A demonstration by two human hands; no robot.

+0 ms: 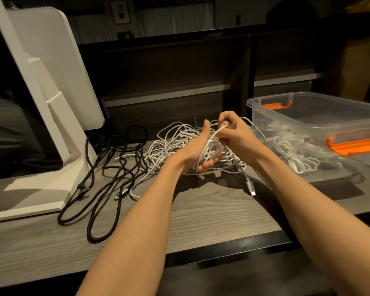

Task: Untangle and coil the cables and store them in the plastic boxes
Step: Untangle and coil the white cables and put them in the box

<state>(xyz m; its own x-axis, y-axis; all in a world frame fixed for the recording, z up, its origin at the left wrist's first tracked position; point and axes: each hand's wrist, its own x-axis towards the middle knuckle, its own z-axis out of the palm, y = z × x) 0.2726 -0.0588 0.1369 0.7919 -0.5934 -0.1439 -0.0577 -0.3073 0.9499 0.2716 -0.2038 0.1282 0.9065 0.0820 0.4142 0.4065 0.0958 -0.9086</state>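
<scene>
Gripping a partly wound white coil [210,151], your left hand [198,149] sits palm-up above the middle of the wood-grain desk [201,218], its fingers curled under the loops and its thumb raised at the far side. Your right hand [236,133] meets it from the right, fingers bent and pinching the free strand of the same white cable [219,129] where it rises out of the coil, so both hands are closed on that one cable. Directly beneath and behind the hands lies the tangled white pile [175,135], a loose heap of looping cords resting on the desk; one strand runs out toward the near edge and ends in a silver connector [250,189]. To the left of the heap, several black cables [107,167] sprawl in long open loops across the desk, touching the white pile at its left margin and reaching the foot of the white monitor stand [58,146]; a small metal plug [124,192] shows among them. To the right of your hands stands the clear plastic box [263,107] with two orange latches [350,146], lid off, holding bundled white cables [295,150] that are visible through its wall. The box lies near the heap but apart from it. Dark shelving [179,67] closes the background.
</scene>
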